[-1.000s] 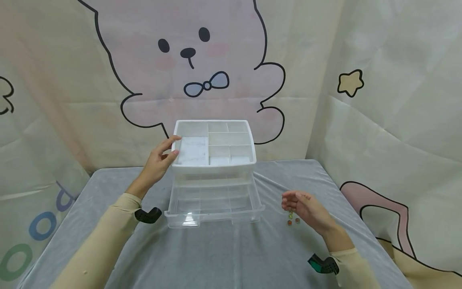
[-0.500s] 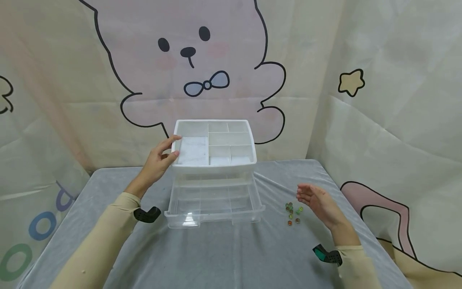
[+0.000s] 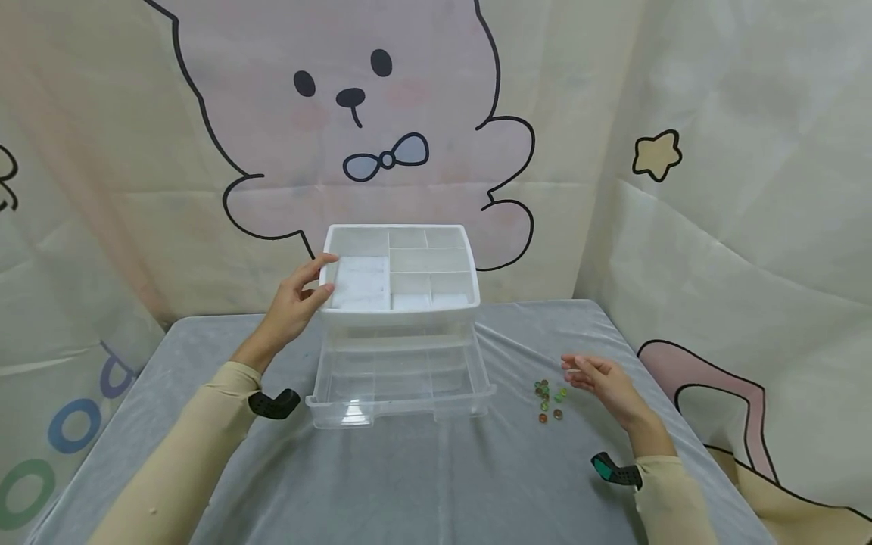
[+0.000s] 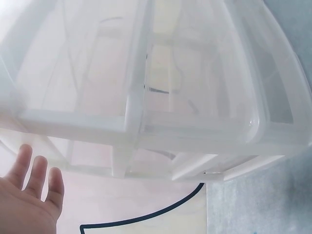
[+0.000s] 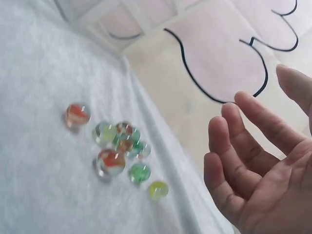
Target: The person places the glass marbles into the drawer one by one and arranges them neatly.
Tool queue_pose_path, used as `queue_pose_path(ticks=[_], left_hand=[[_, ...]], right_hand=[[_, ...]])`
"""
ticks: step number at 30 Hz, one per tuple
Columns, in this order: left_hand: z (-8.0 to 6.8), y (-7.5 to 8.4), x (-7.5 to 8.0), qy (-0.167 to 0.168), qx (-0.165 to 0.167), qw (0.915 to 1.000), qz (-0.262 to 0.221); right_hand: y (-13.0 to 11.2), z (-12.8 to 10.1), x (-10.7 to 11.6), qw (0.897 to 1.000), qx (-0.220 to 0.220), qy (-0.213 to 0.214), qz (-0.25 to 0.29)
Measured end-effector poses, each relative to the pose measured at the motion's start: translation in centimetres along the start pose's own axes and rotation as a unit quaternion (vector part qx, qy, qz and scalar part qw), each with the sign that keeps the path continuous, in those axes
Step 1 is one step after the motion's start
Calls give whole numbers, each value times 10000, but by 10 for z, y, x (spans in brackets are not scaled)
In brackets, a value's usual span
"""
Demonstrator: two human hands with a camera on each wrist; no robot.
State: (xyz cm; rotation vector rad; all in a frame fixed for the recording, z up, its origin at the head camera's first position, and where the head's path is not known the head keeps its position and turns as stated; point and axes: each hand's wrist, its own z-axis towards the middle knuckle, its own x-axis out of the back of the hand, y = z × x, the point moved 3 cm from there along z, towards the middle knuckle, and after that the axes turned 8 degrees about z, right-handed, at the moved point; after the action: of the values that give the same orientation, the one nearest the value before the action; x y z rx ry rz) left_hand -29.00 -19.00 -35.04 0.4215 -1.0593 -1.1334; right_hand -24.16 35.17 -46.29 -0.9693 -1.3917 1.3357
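Right hand (image 3: pixel 602 381) is hovering palm-up, fingers relaxed and apart, holding nothing, lower right of the head view, just right of the marbles (image 3: pixel 549 397). In the wrist view the same hand (image 5: pixel 263 170) is sitting at the right edge w/ fingers loosely spread, and the marbles (image 5: pixel 118 146) are lying in a small cluster on the gray cloth (image 5: pixel 44 146), left-center of frame: red-orange, green and yellow ones, some touching, one red one a bit apart to the upper left. Left hand (image 3: pixel 298 303) is resting at center-left of the head view against the left rim of the white divided tray (image 3: pixel 398 269) on top of the drawer unit, thumb over the rim, fingers lightly curled on it; in the left wrist view only straight fingers (image 4: pixel 36 178) are showing at bottom left, below the clear plastic. The clear drawer (image 3: pixel 400 382) is standing pulled out toward the camera, center of frame, and looks bare inside as far as I can tell. Judging progress: drawer's open, marbles are all on the cloth, none in drawer or tray compartments, none in either hand, so picking up and stowing looks wholly undone.
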Motion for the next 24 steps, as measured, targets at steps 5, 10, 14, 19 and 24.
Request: queue_pose_path(ticks=[5,10,14,19,24], left_hand=[[0,0,0,-42,95,9999,44],[0,-1,0,-49,100,9999,52],[-1,-2,1,-54,124,9999,-17],[-2,-3,1,-62,173,9998,-15],[0,-2,0,-51,120,9999,-90]], right_hand=[[13,-1,6,9980,-353,127,-516],[22,-3,11,9936,-584,177,-953],[31,-3,15,9899,-666,189,-1236],[38,-2,16,9854,-592,205,-1581],[39,1,16,9818,-373,187,-1853]])
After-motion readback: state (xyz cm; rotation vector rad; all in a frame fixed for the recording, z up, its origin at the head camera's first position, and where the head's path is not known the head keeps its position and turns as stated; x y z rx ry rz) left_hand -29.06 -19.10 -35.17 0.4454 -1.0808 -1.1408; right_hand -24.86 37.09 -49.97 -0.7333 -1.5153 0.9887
